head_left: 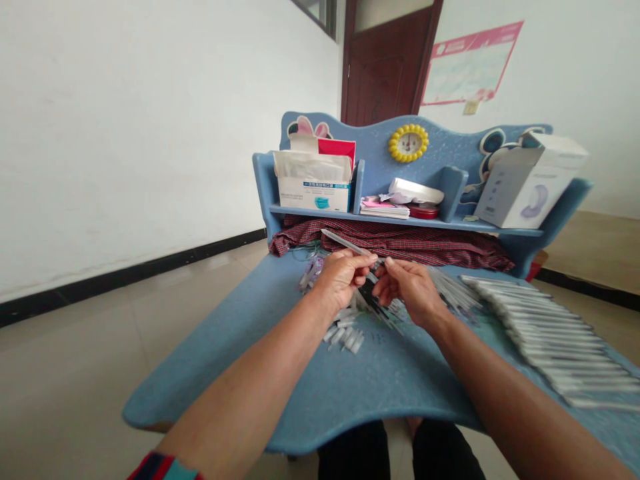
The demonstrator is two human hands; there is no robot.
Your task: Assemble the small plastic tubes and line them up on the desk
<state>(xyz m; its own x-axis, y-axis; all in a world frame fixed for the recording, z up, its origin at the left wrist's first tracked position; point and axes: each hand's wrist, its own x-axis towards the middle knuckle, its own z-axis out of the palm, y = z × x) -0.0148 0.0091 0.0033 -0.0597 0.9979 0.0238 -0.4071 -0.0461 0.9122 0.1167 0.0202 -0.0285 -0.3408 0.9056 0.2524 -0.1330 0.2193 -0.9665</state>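
Note:
My left hand (340, 277) pinches a clear pen barrel (344, 241) between thumb and forefinger, its long end pointing up and to the left. Close to the barrel's near end, the thumb and forefinger of my right hand (411, 288) are pressed together; what lies between them is too small to make out. Below both hands is a heap of thin dark pen refills (375, 300). Small whitish pen caps (345, 335) lie in a pile nearer to me. More clear barrels (456, 293) are spread behind my right wrist.
A long row of pens (555, 340) covers the right side of the blue desk (240, 360). At the back, folded checked cloth (420, 243) lies under a shelf with a mask box (313, 183), a white carton (525, 187) and a yellow clock (409, 143).

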